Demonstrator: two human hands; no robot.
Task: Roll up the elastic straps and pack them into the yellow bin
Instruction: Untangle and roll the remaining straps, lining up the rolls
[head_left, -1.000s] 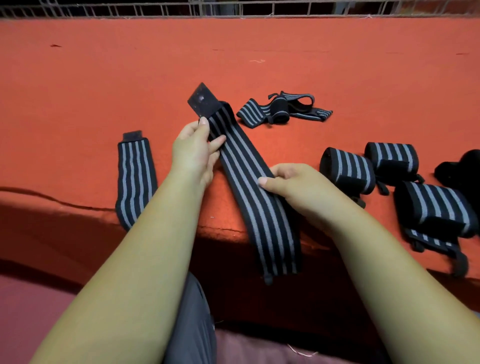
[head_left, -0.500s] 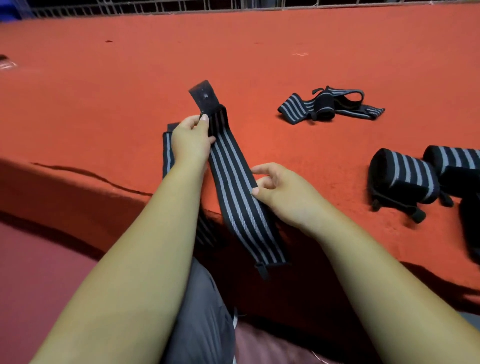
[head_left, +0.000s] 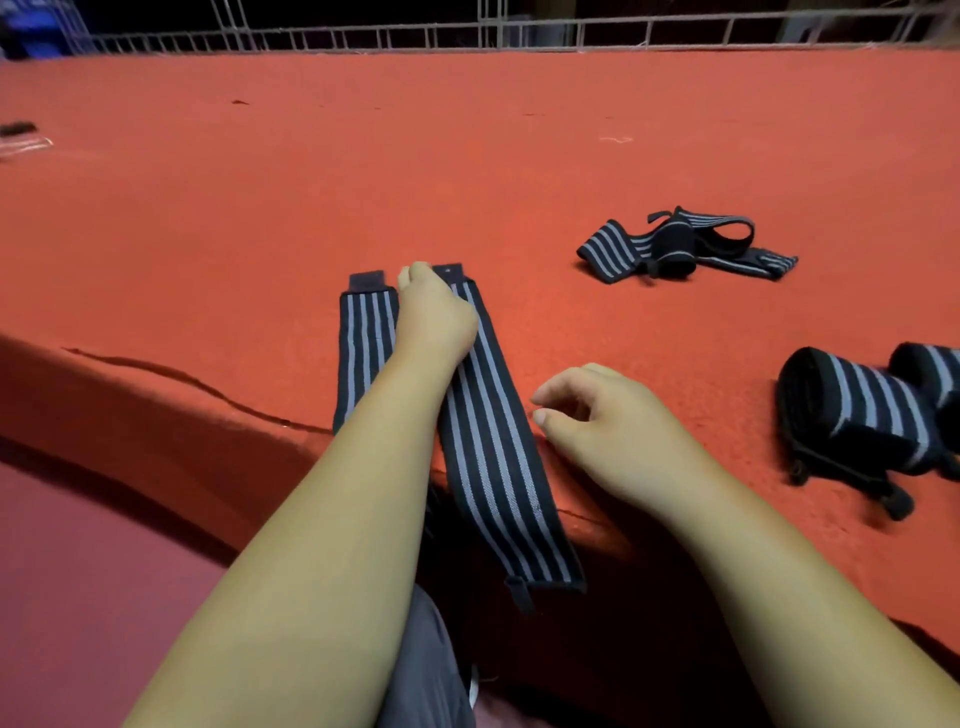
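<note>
- Right hand (head_left: 597, 415) hangs over the desk (head_left: 260, 208), just beside the long strap (head_left: 493, 447). Its fingers are loose and a little bent, and it holds nothing.
- The long strap lies flat and a bit slanted. Its near end hangs down over the edge of the desk, toward my lap.
- My left hand (head_left: 436, 317) sits on the far end of that strap. The fingers are curled down over it and hold it, right by the black tab (head_left: 448, 270).
- A second strap (head_left: 363, 332) lies flat just beside it on the left. My arm hides part of it.
- Off to the right sit the rolled straps (head_left: 862, 415), close together. I think those are ready to pack.
- Farther back lies a tangled strap (head_left: 685, 244), not rolled.
- I cannot see the yellow bin from here, so I think the packing has not begun.
- What could go wrong: if my left hand lets go, the hanging end may pull the long strap off the desk.
- If I start the roll crooked, it may turn into a cone, because the strap lies slanted.
- The strap is stretchy, so a loose roll may spring open.
</note>
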